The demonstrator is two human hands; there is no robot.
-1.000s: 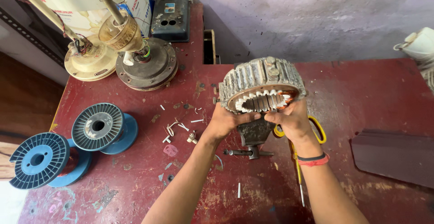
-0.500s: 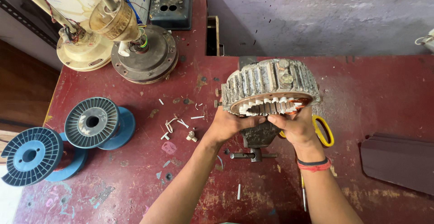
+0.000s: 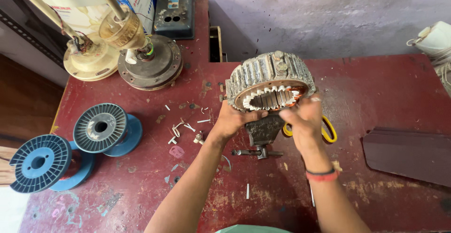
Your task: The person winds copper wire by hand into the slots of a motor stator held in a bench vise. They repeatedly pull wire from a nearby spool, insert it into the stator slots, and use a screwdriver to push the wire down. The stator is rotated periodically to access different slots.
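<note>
Both hands, left hand [image 3: 233,119] and right hand [image 3: 304,119], clasp the stator [image 3: 270,80] above the vise [image 3: 261,132]; white slot liners look fitted, copper winding appears only part-laid.

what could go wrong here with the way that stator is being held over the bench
1. The grey ribbed metal stator ring is held only at its lower rim by the left hand and right hand; it could tip and drop onto the small dark bench vise.
2. Its white slot liners may get bent by fingertips.
</note>
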